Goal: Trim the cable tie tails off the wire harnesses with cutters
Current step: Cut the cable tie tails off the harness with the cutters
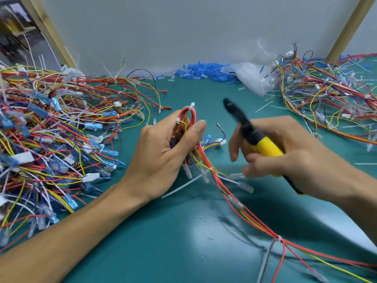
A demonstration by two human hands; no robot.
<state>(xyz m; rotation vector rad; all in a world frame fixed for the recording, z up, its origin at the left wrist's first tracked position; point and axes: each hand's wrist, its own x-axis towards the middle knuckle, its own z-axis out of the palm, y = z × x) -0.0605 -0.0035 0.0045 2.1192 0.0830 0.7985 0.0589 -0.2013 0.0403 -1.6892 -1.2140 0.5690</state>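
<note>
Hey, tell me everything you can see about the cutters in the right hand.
The cutters have yellow handle grips with black trim, plastic or rubber by their look, and a black head too blurred to show its blades. The right hand grips the handles, fingers curled round them. The tool is held above the teal mat, head pointing up and left, clear of the wire harness that the left hand holds.

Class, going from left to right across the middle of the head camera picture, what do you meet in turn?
Left wire pile → left hand gripping a wire harness → cutters held in the right hand → right wire pile.
</note>
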